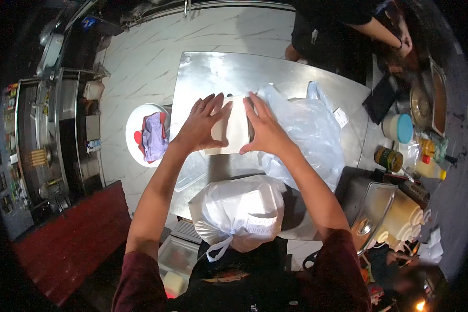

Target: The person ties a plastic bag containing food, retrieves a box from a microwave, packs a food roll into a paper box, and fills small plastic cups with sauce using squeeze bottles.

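Observation:
A white, plain-sided box stands on the metal table, held from both sides. My left hand grips its left side, thumb toward me and fingers at the far edge. Along the right side, my right hand holds it the same way. Just right of that hand spreads a pale translucent plastic bag, with a small white label at its far right edge. Nearer to me sits a full, knotted white plastic bag bearing a printed slip.
The steel table runs out beyond my hands. A clear plastic container lies at its left edge. Left of it is a white round bin with a purple cloth. On the right are a blue-lidded tub, jars and bottles. Another person stands far right.

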`<state>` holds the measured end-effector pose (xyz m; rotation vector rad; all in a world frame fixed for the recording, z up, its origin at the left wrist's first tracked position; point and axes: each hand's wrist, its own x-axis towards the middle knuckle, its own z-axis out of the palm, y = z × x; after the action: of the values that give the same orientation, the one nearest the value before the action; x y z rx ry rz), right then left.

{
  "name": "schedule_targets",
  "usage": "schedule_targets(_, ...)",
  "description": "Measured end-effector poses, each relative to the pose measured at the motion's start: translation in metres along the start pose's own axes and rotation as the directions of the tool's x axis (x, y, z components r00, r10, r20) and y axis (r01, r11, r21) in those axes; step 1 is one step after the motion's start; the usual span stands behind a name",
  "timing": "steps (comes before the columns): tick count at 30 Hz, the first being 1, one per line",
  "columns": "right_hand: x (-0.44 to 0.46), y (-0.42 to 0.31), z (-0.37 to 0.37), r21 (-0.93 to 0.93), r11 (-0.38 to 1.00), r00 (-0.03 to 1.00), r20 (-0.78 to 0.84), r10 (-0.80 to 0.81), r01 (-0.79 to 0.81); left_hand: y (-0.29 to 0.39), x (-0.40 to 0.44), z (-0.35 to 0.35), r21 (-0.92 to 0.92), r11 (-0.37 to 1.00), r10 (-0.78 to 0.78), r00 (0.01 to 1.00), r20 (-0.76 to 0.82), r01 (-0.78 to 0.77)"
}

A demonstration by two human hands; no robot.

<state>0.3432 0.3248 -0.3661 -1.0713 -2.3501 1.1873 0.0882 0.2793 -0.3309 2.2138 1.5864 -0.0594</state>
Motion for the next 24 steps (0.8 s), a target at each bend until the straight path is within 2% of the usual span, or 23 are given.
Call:
schedule_targets(1, -0.007, 0.0, 0.006, 0.044, 0.996, 0.996, -0.035, 0.083, -0.081, 0.005, 0.0, -0.002, 0.013, 1.0, 0.001, 1.0, 0.007, -0.001)
schedule_targets(4, -0.025, 0.006, 0.018, 0.262, 0.951, 0.985, -0.008, 0.173, -0.165, 0.009, 0.002, 0.003, 0.031, 0.999, -0.01, 0.999, 0.049, 0.009)
schedule_targets(5, -0.029, 0.006, 0.022, 0.268, 0.961, 0.99, -0.095, 0.101, -0.073, 0.011, 0.003, 0.0, 0.036, 0.999, -0.018, 0.997, 0.07, 0.015)
schedule_targets(8, -0.036, 0.007, 0.029, 0.401, 0.887, 0.971, 0.027, 0.238, -0.229, 0.012, 0.004, -0.004, 0.046, 0.999, -0.018, 0.994, 0.106, 0.013)
schedule_targets(11, -0.04, 0.008, 0.037, 0.492, 0.857, 0.975, -0.069, 0.213, -0.153, 0.014, 0.003, -0.003, 0.072, 0.997, -0.016, 0.995, 0.099, 0.009)
schedule_targets(13, -0.044, 0.009, 0.042, 0.489, 0.86, 0.971, -0.096, 0.218, -0.145, 0.017, 0.004, -0.002, 0.098, 0.995, -0.002, 0.997, 0.084, -0.006)
schedule_targets(16, -0.044, 0.01, 0.049, 0.45, 0.889, 0.968, -0.171, 0.182, -0.088, 0.02, 0.005, -0.005, 0.183, 0.983, -0.003, 0.988, 0.153, -0.026)
schedule_targets(20, -0.044, 0.006, 0.058, 0.424, 0.905, 0.945, -0.278, 0.169, -0.037, 0.018, 0.007, -0.007, 0.126, 0.992, -0.001, 0.982, 0.187, -0.023)
schedule_targets(24, -0.048, 0.009, 0.065, 0.408, 0.911, 0.948, -0.261, 0.182, -0.063, 0.028, 0.01, -0.009, 0.135, 0.991, -0.036, 0.97, 0.239, 0.004)
